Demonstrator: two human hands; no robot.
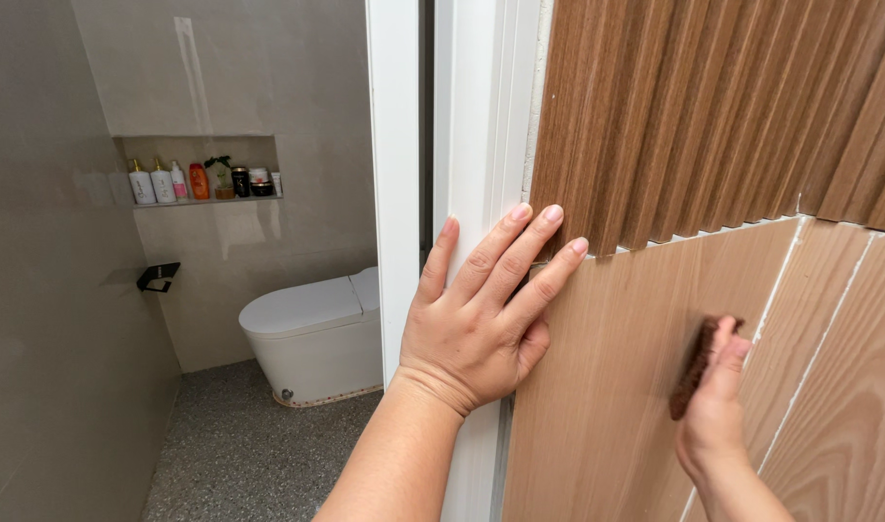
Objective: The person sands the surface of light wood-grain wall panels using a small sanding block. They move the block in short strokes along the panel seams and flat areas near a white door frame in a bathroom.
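My left hand (pixel 481 314) lies flat with fingers spread, across the white door frame (pixel 476 116) and the left edge of a smooth light wood wall panel (pixel 607 387). Its fingertips reach the lower edge of the dark fluted wood slats (pixel 713 106) above. My right hand (pixel 718 406) presses a small dark brown scouring pad (pixel 696 367) against the smooth panel, beside a white filled joint line (pixel 785 280).
Through the doorway on the left is a bathroom with a white toilet (pixel 312 333), a speckled grey floor (pixel 249 454), grey tiled walls, a black paper holder (pixel 158 276) and a wall niche (pixel 201 179) holding several bottles.
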